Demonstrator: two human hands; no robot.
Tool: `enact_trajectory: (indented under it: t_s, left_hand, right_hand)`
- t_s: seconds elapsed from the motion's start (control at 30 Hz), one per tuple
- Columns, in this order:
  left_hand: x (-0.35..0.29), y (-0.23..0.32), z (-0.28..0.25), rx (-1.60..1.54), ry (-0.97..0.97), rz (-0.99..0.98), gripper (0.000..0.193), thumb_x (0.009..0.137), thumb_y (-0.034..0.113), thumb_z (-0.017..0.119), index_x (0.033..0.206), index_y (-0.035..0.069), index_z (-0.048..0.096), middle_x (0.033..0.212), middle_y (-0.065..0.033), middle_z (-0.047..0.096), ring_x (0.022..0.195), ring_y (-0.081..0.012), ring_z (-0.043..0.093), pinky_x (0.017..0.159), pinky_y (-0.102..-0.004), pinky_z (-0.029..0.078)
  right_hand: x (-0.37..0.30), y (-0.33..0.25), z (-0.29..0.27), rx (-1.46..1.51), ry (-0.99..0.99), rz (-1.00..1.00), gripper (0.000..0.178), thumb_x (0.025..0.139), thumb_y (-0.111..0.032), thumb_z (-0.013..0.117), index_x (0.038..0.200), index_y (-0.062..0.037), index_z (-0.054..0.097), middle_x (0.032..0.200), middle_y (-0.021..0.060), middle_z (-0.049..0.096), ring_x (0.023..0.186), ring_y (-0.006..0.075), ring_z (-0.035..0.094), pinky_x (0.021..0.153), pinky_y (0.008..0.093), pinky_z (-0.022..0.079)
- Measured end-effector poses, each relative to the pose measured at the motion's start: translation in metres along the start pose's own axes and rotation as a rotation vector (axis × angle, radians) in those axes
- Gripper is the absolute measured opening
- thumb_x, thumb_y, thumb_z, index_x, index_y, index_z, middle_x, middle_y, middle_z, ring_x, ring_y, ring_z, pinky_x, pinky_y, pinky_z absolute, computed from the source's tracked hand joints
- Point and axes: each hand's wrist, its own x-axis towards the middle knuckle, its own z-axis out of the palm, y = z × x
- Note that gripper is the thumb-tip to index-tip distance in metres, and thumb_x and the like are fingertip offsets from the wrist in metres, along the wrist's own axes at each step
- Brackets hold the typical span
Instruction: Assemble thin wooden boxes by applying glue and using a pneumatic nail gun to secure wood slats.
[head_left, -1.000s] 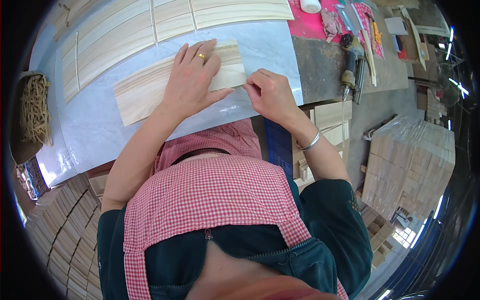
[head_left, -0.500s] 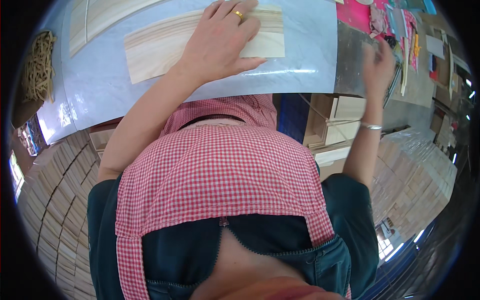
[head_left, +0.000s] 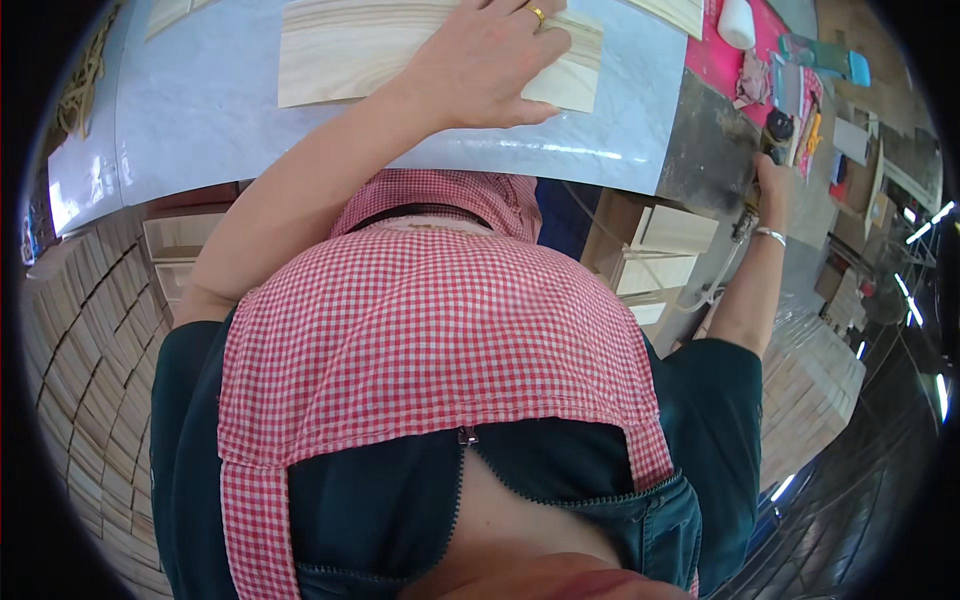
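Observation:
My left hand [head_left: 488,68], with a gold ring on one finger, lies over a pale wood board [head_left: 340,58] with brown grain. Its fingers are stretched out and the thumb points right, near the board's front edge. Off to the right, my right hand [head_left: 772,180] is closed around a hand-held air tool [head_left: 778,126]. The tool has a dark round end above the fist. A metal fitting and a hose [head_left: 712,292] trail below it. Most of the tool's body is hidden by the hand, so its exact kind is unclear.
The boards rest on a glossy grey-blue tabletop [head_left: 215,110]. More boards [head_left: 672,12] lie at its far edge. At the right are a white roll [head_left: 736,24], a teal container [head_left: 825,58] and a crumpled cloth [head_left: 753,80]. Wood stacks [head_left: 90,330] stand at the left.
My right hand, blurred and seemingly empty before, has lowered slightly and closed on the air tool. The board and my left hand appear farther right in view, as the view has shifted.

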Motion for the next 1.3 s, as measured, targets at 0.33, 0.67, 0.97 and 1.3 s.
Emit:
enact_trajectory:
  t_s: [0.33,0.67,0.97,1.3]
  left_hand:
    - [-0.001,-0.002,0.004,-0.109,-0.065,-0.044,0.053,0.08,0.044,0.073,0.108,0.001,0.06,0.135,-0.0261,0.053,0.126,-0.038,0.048,0.112,-0.0491,0.032]
    - [-0.003,0.001,0.003,-0.038,0.036,0.005,0.054,0.078,0.041,0.077,0.109,0.0,0.061,0.132,-0.0258,0.055,0.123,-0.0378,0.05,0.111,-0.049,0.034]
    - [0.0,0.002,-0.002,-0.022,0.009,0.009,0.053,0.078,0.041,0.077,0.108,0.0,0.061,0.13,-0.0254,0.056,0.122,-0.0373,0.051,0.11,-0.0484,0.035]
    - [-0.012,0.001,0.003,-0.041,0.122,-0.002,0.056,0.078,0.047,0.077,0.108,0.002,0.06,0.135,-0.0266,0.054,0.129,-0.0388,0.048,0.113,-0.0524,0.033]
  right_hand:
    - [-0.241,-0.127,-0.069,0.439,-0.197,-0.257,0.017,0.084,-0.012,0.08,0.082,0.0014,0.07,0.058,0.0015,0.059,0.043,0.0094,0.049,0.042,0.0235,0.038]
    - [-0.297,-0.143,-0.055,0.557,-0.407,-0.287,0.018,0.086,-0.011,0.079,0.084,0.0019,0.068,0.059,0.0014,0.06,0.044,0.0083,0.05,0.041,0.0218,0.038]
    - [-0.296,-0.144,-0.053,0.531,-0.458,-0.307,0.018,0.091,-0.012,0.076,0.096,0.0018,0.066,0.059,0.0001,0.057,0.043,0.0075,0.046,0.041,0.02,0.038]
    - [-0.305,-0.153,-0.057,0.524,-0.461,-0.241,0.017,0.089,-0.011,0.077,0.082,0.0001,0.066,0.054,0.0002,0.056,0.043,0.0077,0.048,0.041,0.022,0.037]
